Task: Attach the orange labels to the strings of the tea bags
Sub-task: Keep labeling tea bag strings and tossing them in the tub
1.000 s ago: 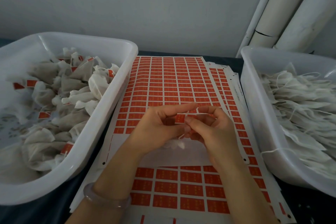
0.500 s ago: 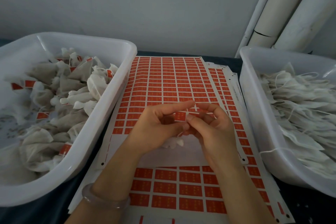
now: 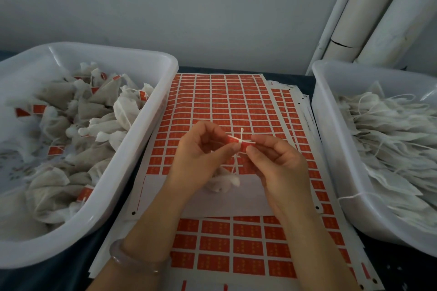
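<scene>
Your left hand [image 3: 201,158] pinches one end of an orange label [image 3: 235,141] between thumb and forefinger. Your right hand [image 3: 281,168] pinches the other end, its remaining fingers curled. A white string [image 3: 241,133] crosses the label upright; whether the label is folded round it is unclear at this resolution. The string runs down to a tea bag [image 3: 223,183] low between your palms, over the peeled strip of the label sheet [image 3: 224,101]. Bracelet [image 3: 132,258] on left wrist. Left tub [image 3: 132,165] — labelled bags [image 3: 71,125]. Right tub [image 3: 331,149] — flat unlabelled bags [image 3: 390,130].
</scene>
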